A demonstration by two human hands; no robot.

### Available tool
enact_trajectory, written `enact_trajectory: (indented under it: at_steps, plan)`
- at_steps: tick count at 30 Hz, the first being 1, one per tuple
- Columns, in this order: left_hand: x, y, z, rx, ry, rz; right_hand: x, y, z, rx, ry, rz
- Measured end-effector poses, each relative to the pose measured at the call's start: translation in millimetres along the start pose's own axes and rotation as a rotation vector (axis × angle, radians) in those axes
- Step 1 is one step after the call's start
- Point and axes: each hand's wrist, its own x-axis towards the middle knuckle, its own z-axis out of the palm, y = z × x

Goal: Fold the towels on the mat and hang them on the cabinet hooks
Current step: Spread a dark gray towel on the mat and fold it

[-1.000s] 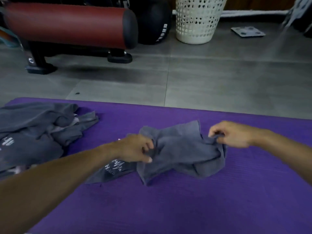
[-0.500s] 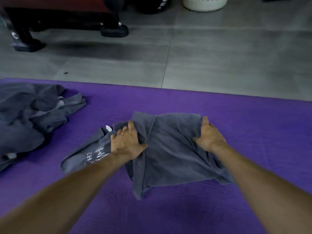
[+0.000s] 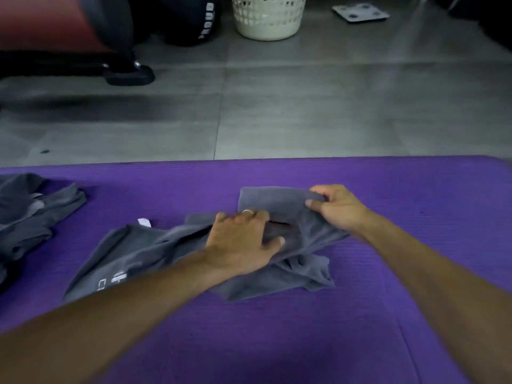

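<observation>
Towel on mat, both hands engaged

Grey towel [image 3: 277, 261] lies crumpled mid-frame on the purple mat [image 3: 304, 342]. Left hand [image 3: 243, 242] grips a fold at its centre, fingers curled into the cloth. Right hand [image 3: 338, 206] pinches the upper right corner between thumb and fingers. More towels [image 3: 30, 217] sit heaped at left edge.

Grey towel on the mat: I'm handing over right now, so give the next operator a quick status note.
Left hand: grips the middle of the grey towel, fingers curled into a fold.
Right hand: pinches the towel's far right edge.
Towel: crumpled, partly doubled over on the purple mat, not neatly folded.
Second heap of grey towels: lies unfolded at the mat's left edge.
Done: no finished fold shows.
Left: fold this towel, fold the heap, hang all on the cabinet hooks, which are out of view.
</observation>
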Motion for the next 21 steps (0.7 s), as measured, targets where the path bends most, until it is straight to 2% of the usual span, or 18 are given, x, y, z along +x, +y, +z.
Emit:
enact_trajectory:
  at_steps: [4, 7, 10, 14, 16, 19, 21]
  plan:
    - [31.9, 22.4, -28.4, 0.360, -0.029, 0.044, -45.8, 26.2, -82.5, -0.147, -0.075, -0.012]
    - [70.7, 49.9, -20.4, 0.490, -0.086, 0.049, -72.1, 47.0, -122.0, -0.213, -0.019, 0.028]
    - [106.2, 94.1, 10.5, 0.400, -0.139, 0.112, -89.4, 64.3, -135.6, -0.261, 0.000, 0.059]
    - [137.6, 140.5, 51.9, 0.225, -0.324, 0.409, -107.1, 86.7, -128.8, -0.200, 0.058, 0.062]
    - [146.0, 143.3, 60.1, 0.202, -0.369, 0.489, -115.4, 101.6, -125.3, -0.222, 0.135, 0.048]
    - [164.3, 154.3, 55.0, 0.098, -0.372, 0.436, -134.4, 144.1, -136.6, -0.384, 0.323, 0.127]
    - [182.8, 175.9, 44.8, 0.079, -0.330, 0.407, -151.2, 174.5, -152.6, -0.379, 0.400, 0.243]
